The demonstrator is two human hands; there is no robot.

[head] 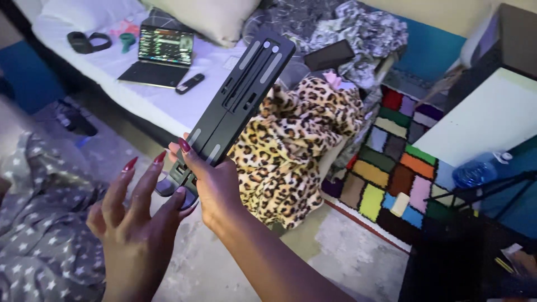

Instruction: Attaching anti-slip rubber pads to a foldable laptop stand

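Stand [235,106], black, folded flat, long and narrow, with grey strips along its face: held up at a slant above the floor, lower end in the right hand [215,187], upper end reaching toward the bed [140,100]. Right hand clamped around the stand's lower part, thumb over the front face, fingers wrapped behind. Left hand [134,218] open, fingers spread and apart, red nails showing; fingertips just beside the stand's lower end, one finger touching its underside; whether the others touch cannot be told.

Bed, white sheet, upper left, bearing:
- laptop [162,56], open, screen lit;
- phone [190,84], dark, just beside the laptop;
- headphones [88,42], black, near the far edge;
- pillow [212,19], cream, behind the stand's top;
- notebook [330,55], dark, lying on patterned grey bedding.

Blanket [291,145], leopard print, draped off the bed's edge down to the floor, directly behind the stand and right hand.

Rug [397,162], patchwork of coloured squares, right of the blanket. Pale cylinder [400,204] standing on the rug.

Bottle [475,172], blue plastic, on its side near the rug's right edge. White tabletop [486,120] above the bottle.

Star-print cloth [39,223], grey, lower left, beside the left hand.
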